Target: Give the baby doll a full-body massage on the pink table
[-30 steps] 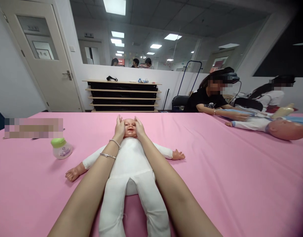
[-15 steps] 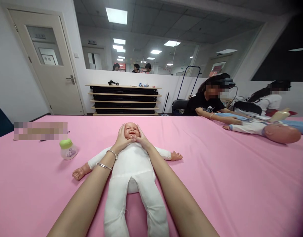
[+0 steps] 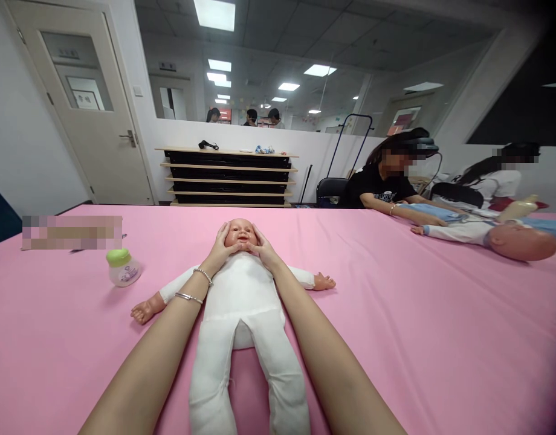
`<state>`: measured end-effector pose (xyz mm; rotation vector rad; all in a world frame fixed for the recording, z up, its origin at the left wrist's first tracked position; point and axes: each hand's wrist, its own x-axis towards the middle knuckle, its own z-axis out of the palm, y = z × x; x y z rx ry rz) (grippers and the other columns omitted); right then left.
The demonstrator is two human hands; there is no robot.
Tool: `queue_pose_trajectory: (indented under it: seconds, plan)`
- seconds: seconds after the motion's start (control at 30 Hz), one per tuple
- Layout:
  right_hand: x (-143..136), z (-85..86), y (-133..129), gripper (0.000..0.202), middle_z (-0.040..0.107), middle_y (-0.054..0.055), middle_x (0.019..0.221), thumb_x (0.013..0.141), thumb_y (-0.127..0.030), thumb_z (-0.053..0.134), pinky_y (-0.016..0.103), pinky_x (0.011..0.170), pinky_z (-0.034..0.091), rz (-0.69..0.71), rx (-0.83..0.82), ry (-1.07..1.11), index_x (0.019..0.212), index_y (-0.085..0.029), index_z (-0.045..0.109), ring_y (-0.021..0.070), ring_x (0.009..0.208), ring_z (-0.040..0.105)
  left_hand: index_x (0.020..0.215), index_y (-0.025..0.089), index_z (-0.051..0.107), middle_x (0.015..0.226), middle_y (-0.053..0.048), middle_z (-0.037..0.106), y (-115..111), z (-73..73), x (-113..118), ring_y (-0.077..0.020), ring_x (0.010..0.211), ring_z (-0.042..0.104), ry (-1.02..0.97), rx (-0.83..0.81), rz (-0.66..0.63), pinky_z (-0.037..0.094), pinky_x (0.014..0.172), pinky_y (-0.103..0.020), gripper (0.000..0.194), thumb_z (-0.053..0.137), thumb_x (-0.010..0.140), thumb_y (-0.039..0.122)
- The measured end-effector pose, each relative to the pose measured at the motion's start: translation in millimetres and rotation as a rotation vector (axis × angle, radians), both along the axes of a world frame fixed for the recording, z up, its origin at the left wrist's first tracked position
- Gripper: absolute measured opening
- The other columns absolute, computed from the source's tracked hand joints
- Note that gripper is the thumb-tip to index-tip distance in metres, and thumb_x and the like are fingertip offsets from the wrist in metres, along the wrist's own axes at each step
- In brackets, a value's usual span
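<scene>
A baby doll [image 3: 244, 290] with a white cloth body lies on its back on the pink-covered table [image 3: 396, 338], its head away from me and its arms spread. My left hand [image 3: 222, 246] cups the left side of the doll's head, with the thumb near its chin. On the other side my right hand [image 3: 262, 246] rests against the cheek, its thumb also near the chin. The doll's face shows between both hands. Left of the doll stands a small jar [image 3: 122, 268] with a green lid.
At the right, a person [image 3: 391, 175] in black leans over a second doll [image 3: 518, 241] beside a bottle [image 3: 519, 208]. Another person [image 3: 504, 175] sits farther right. A blurred patch [image 3: 74, 233] covers something at the far left. A low shelf [image 3: 228, 178] stands behind the table.
The thumbs have shifted slightly apart along the doll's chin, while both hands stay around its head. The camera view has moved a little.
</scene>
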<state>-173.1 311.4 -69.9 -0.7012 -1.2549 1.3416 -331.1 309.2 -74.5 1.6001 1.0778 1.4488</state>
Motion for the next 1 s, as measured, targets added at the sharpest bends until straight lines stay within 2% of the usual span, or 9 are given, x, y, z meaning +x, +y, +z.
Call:
queue_pose_trajectory:
  seconds: [0.13,0.23,0.37,0.43,0.5,0.6,0.7,0.83,1.0]
  plan:
    - [0.4,-3.1,4.2,0.080,0.038,0.006,0.143,0.058,-0.028,0.078,0.039,0.108,0.034,0.037,-0.029,0.120,0.131,-0.021,0.044,0.0242,0.129,0.039,0.138,0.024,0.036,0.149,-0.004,0.023,2.8,-2.2,-4.8,-0.0263,0.137,0.019,-0.124,-0.020,-0.093,0.019,0.113,-0.036,0.079,0.070,0.068,0.034]
    - [0.5,-6.5,8.5,0.066,0.047,0.004,0.137,0.062,-0.030,0.076,0.042,0.105,0.038,0.081,-0.065,0.200,0.123,-0.024,0.051,0.0242,0.125,0.045,0.137,0.026,0.038,0.149,-0.002,0.025,6.7,-5.8,-7.2,-0.0262,0.137,0.019,-0.194,-0.034,-0.145,0.019,0.113,-0.036,0.076,0.069,0.069,0.033]
    - [1.2,-6.8,9.6,0.059,0.049,0.001,0.135,0.063,-0.031,0.074,0.042,0.104,0.039,0.102,-0.057,0.196,0.119,-0.027,0.054,0.0238,0.124,0.046,0.137,0.025,0.038,0.149,-0.002,0.025,7.2,-6.5,-8.4,-0.0259,0.137,0.020,-0.244,-0.044,-0.170,0.021,0.113,-0.035,0.074,0.069,0.070,0.034]
    - [1.1,-5.3,7.9,0.064,0.047,0.003,0.136,0.064,-0.034,0.074,0.041,0.105,0.038,0.089,-0.026,0.152,0.123,-0.026,0.052,0.0242,0.125,0.045,0.138,0.024,0.035,0.149,-0.005,0.024,5.0,-5.0,-7.7,-0.0265,0.136,0.022,-0.245,-0.055,-0.177,0.024,0.111,-0.036,0.077,0.068,0.070,0.037]
    - [0.6,-4.2,5.8,0.077,0.042,0.004,0.140,0.061,-0.035,0.076,0.041,0.106,0.037,0.045,0.001,0.063,0.130,-0.025,0.045,0.0253,0.127,0.042,0.140,0.021,0.030,0.149,-0.009,0.022,2.7,-3.3,-5.8,-0.0281,0.136,0.024,-0.194,-0.058,-0.152,0.026,0.110,-0.038,0.087,0.072,0.066,0.039]
    - [-0.5,-4.9,5.0,0.097,0.035,0.006,0.144,0.054,-0.032,0.081,0.039,0.107,0.036,-0.038,0.041,-0.084,0.138,-0.024,0.033,0.0264,0.130,0.037,0.141,0.019,0.026,0.149,-0.012,0.019,1.8,-2.7,-1.7,-0.0298,0.137,0.017,-0.023,-0.011,-0.010,0.021,0.112,-0.039,0.106,0.081,0.052,0.036]
    - [-1.1,-7.4,6.9,0.100,0.036,0.007,0.143,0.053,-0.032,0.081,0.037,0.107,0.036,-0.066,0.076,-0.131,0.139,-0.024,0.032,0.0251,0.130,0.036,0.140,0.021,0.027,0.147,-0.013,0.020,4.3,-4.2,1.2,-0.0291,0.137,0.016,0.079,0.031,0.070,0.018,0.113,-0.039,0.111,0.084,0.046,0.033]
    - [-0.4,-7.0,7.6,0.098,0.036,0.008,0.143,0.053,-0.033,0.081,0.038,0.107,0.036,-0.055,0.087,-0.119,0.138,-0.022,0.033,0.0252,0.130,0.037,0.140,0.019,0.027,0.146,-0.013,0.022,4.5,-3.8,1.1,-0.0285,0.137,0.018,0.082,0.031,0.062,0.020,0.112,-0.038,0.108,0.083,0.049,0.032]
    - [1.3,-3.2,5.0,0.096,0.033,0.007,0.145,0.055,-0.030,0.080,0.039,0.105,0.039,0.011,-0.011,-0.024,0.138,-0.023,0.033,0.0262,0.127,0.041,0.141,0.015,0.025,0.149,-0.012,0.018,-2.3,1.8,-3.1,-0.0277,0.136,0.020,-0.055,-0.036,-0.054,0.024,0.111,-0.036,0.101,0.078,0.057,0.039]
